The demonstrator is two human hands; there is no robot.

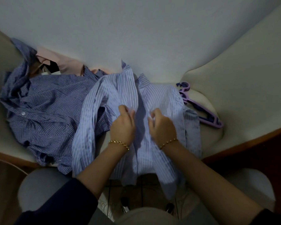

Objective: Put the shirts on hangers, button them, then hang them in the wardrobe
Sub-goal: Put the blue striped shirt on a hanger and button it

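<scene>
A light blue striped shirt [159,98] lies spread on a cream sofa seat, its front open down the middle. My left hand [123,125] pinches the left front edge of this shirt. My right hand [162,127] pinches the right front edge close beside it. A dark blue checked shirt [44,108] lies crumpled to the left, partly under the striped one. A pink shirt [68,62] shows behind it. A purple hanger [201,109] lies on the seat to the right, partly under the striped shirt.
The cream sofa [234,75] has a high back and a padded arm on the right. A wooden edge [250,143] runs along the seat front at right. Tiled floor [113,192] shows below the hanging shirt hem.
</scene>
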